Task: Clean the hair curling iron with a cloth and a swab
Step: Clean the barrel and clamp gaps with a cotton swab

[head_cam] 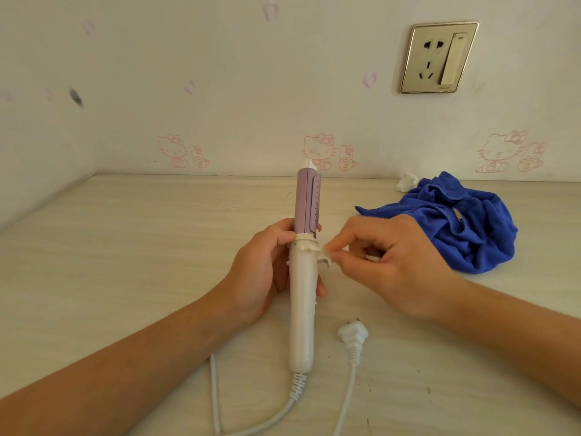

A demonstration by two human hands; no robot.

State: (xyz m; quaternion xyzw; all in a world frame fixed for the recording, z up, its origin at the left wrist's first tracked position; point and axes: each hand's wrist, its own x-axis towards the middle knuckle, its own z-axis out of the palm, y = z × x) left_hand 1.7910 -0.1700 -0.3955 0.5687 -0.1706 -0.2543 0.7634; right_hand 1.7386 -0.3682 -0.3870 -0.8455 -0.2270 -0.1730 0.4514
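Left hand grips iron upright to steady it, right hand pinches swab at iron's clamp hinge, cloth right of iron.

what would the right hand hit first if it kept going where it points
The iron: the right hand, pinching a swab, points left at its white lever, apparently almost touching, though depth is unclear.
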